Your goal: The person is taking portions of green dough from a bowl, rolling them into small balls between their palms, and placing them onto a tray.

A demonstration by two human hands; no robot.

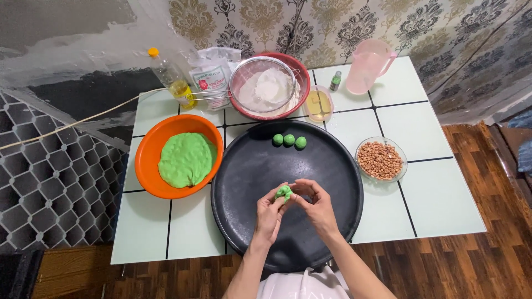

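Note:
Both my hands meet over the near half of a large round black tray [332, 166]. Between their fingertips sits a small lump of green dough [284, 192]. My left hand [270, 213] cups it from the left and below. My right hand [317, 203] pinches it from the right. Three green dough balls [289, 140] lie in a row at the tray's far edge. An orange bowl [147, 153] to the left of the tray holds a big mass of green dough [187, 159].
A glass bowl of peanuts [380, 159] stands right of the tray. At the back of the white tiled table [438, 205] are a sieve of flour in a red bowl [270, 86], an oil bottle [172, 79], a flour bag [211, 77], a small glass dish [318, 103], a tiny green bottle [336, 81] and a pink jug [368, 65].

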